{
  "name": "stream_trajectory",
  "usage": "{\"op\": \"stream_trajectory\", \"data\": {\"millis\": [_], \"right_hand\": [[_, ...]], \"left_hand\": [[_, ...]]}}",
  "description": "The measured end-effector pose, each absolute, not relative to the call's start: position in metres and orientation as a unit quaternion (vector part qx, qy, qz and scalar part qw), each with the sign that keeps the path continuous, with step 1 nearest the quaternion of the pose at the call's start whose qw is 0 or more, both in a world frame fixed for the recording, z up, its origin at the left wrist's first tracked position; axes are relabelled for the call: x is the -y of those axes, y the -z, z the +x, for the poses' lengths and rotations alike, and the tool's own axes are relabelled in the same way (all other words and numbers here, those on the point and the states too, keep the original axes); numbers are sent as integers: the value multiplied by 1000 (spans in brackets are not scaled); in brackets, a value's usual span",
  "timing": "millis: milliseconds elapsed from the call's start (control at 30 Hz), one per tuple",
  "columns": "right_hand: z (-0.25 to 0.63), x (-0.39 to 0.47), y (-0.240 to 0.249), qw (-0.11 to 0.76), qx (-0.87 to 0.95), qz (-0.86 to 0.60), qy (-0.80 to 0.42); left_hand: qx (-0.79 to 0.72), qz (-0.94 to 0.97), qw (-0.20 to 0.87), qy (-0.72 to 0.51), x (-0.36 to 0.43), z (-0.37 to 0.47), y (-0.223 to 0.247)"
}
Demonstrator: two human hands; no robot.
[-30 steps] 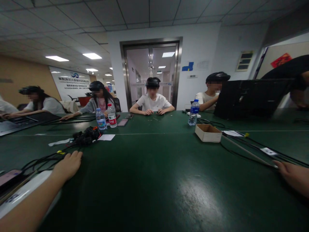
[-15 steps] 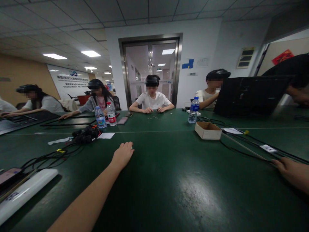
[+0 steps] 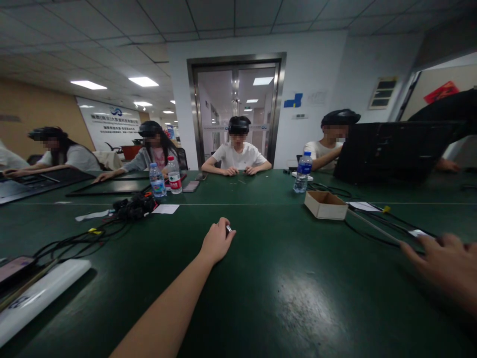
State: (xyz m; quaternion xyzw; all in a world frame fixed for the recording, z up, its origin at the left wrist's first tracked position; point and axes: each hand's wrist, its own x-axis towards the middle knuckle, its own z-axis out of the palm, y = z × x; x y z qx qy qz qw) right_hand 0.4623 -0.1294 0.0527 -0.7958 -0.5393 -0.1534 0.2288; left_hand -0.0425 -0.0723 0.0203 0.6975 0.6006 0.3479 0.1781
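My left hand (image 3: 218,241) is over the middle of the green table (image 3: 257,278), its fingers closed round a small, shiny metallic object (image 3: 228,229) whose kind is too small to tell. At the right edge, my right hand (image 3: 445,266) is slightly blurred, with its fingers spread over the black cables (image 3: 391,226). Nothing shows in its grip. An open, shallow cardboard box (image 3: 325,206) sits between the two hands, farther back on the table.
Two bottles (image 3: 157,181) (image 3: 174,176) stand at back left, another bottle (image 3: 302,173) behind the box. Black gear (image 3: 134,206), cables and a white case (image 3: 44,296) lie left. A large black panel (image 3: 395,151) stands back right. Several people sit around the table.
My left hand has moved right across the table, and the shiny object in it shows more. My right hand has come further into view, leftward, with its fingers more spread.
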Motion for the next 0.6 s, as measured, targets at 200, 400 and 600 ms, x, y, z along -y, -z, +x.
{"op": "stream_trajectory", "data": {"millis": [200, 400, 600], "right_hand": [[280, 97, -45, 320, 696, -634, -106], [129, 56, -11, 477, 659, -491, -312], [119, 58, -20, 483, 657, -483, -319]], "left_hand": [[-622, 563, 369, -400, 51, -19, -23], [-465, 405, 519, -592, 40, 32, -16], [-397, 340, 561, -642, 40, 28, -12]]}}
